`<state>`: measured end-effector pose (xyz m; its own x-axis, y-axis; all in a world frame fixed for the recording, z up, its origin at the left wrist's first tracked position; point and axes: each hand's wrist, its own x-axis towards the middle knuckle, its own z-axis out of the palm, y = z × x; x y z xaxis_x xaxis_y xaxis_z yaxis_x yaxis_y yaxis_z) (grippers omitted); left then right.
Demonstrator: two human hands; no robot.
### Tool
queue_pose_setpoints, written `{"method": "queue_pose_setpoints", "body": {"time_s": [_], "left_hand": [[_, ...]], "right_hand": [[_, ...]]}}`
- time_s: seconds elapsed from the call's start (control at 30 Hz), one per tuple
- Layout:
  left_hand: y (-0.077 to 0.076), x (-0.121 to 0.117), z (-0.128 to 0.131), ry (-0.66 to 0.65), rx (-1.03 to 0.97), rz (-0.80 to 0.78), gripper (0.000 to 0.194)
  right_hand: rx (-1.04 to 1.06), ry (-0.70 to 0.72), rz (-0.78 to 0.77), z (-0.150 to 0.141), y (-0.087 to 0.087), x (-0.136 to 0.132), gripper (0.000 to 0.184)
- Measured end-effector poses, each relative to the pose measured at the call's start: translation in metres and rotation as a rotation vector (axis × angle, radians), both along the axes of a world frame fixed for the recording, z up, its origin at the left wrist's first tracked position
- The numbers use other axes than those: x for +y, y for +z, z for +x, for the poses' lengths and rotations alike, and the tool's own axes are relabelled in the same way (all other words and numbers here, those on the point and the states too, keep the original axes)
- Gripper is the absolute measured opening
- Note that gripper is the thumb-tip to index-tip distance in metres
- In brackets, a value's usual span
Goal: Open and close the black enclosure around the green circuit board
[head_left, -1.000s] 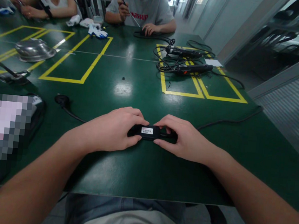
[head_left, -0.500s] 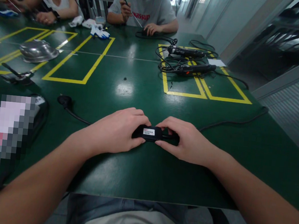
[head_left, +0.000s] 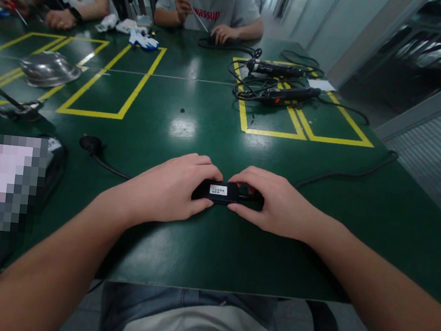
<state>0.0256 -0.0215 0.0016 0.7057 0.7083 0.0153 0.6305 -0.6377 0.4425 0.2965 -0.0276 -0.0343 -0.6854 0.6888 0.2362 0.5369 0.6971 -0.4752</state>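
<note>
A black power adapter (head_left: 221,198) with a white label lies on the green table (head_left: 212,253) straight in front of me. My left hand (head_left: 181,188) grips its left end between thumb and fingers. On its right end, my right hand (head_left: 267,198) pinches the casing the same way. A black cord (head_left: 109,169) comes out from under my left hand and ends in a power plug (head_left: 90,144). Past my right hand, another black cord (head_left: 340,175) runs off toward the table's right edge. The underside of the adapter is hidden.
Two black corded tools (head_left: 285,94) lie tangled at the back right, within yellow tape lines. A metal bowl (head_left: 50,69) and a dark handled object (head_left: 19,104) are on the left, near a blurred box (head_left: 4,181). Across the table a person (head_left: 207,13) holds a screwdriver-like tool; gloves (head_left: 142,40) lie nearby.
The whole view has shifted slightly, so things appear a little higher. Both hands keep the same hold on the adapter, which stays in place on the table.
</note>
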Motion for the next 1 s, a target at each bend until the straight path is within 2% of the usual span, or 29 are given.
{"method": "queue_pose_setpoints", "body": {"time_s": [0.13,0.27,0.37,0.57,0.73,0.8,1.0], "left_hand": [[0.003,0.002,-0.002,0.043,-0.113,0.021,0.031],[0.0,0.012,-0.006,0.29,-0.052,0.139,0.037],[-0.007,0.02,-0.008,0.407,0.081,0.104,0.033],[-0.014,0.021,-0.006,0.31,0.089,0.029,0.032],[0.001,0.011,-0.01,0.276,0.049,0.07,0.015],[0.007,0.006,-0.012,0.211,0.081,-0.003,0.006],[0.008,0.002,-0.011,0.111,0.148,-0.157,0.007]], "right_hand": [[0.009,-0.111,-0.058,0.001,0.003,-0.001,0.053],[-0.015,-0.102,-0.065,0.003,0.005,0.0,0.029],[-0.02,-0.049,-0.042,0.003,0.006,0.001,0.014],[-0.013,-0.018,-0.069,0.002,0.004,0.002,0.003],[-0.006,-0.028,-0.075,0.003,0.004,0.002,0.003],[-0.007,-0.035,-0.078,0.003,0.004,0.002,0.003],[0.023,-0.06,-0.112,0.001,0.004,0.001,0.005]]}}
